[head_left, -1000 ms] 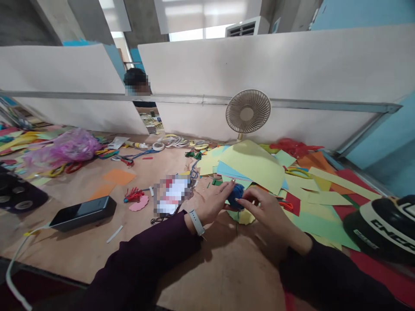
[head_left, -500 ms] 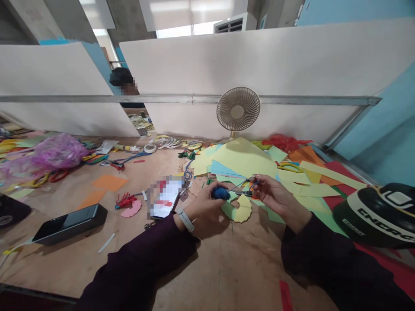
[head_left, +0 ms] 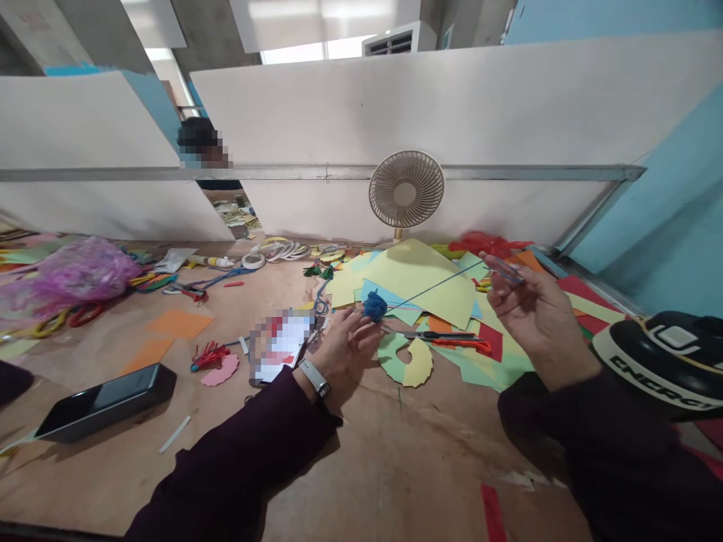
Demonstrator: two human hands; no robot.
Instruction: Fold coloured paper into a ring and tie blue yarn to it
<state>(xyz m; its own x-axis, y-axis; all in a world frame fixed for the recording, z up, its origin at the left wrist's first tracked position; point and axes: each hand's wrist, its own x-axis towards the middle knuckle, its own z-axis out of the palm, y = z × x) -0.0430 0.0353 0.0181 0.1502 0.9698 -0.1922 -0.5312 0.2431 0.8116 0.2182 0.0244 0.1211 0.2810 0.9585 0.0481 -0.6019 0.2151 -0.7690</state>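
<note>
A small ball of blue yarn (head_left: 374, 306) sits at the fingertips of my left hand (head_left: 344, 339), its fingers curled against it. From the ball a taut blue strand (head_left: 434, 284) runs up to the right. My right hand (head_left: 525, 309), raised over the paper, pinches the strand's far end; a bluish loop near these fingers is too blurred to make out. Just below the ball lies a scalloped green and yellow paper ring (head_left: 421, 363) with a gap. Beside it rests an orange and black cutter knife (head_left: 457, 339).
Coloured paper sheets (head_left: 429, 278) lie beneath the strand, before a fan (head_left: 407, 192). A phone (head_left: 285, 342) is left of my left hand; a dark power bank (head_left: 107, 403) is farther left. A black ENERGY container (head_left: 666, 361) stands at right. Another person (head_left: 206, 143) is behind the partition.
My right hand has moved up and to the right, drawing out a longer stretch of blue strand. My left fingers have loosened around the ball, and the cutter knife shows more fully.
</note>
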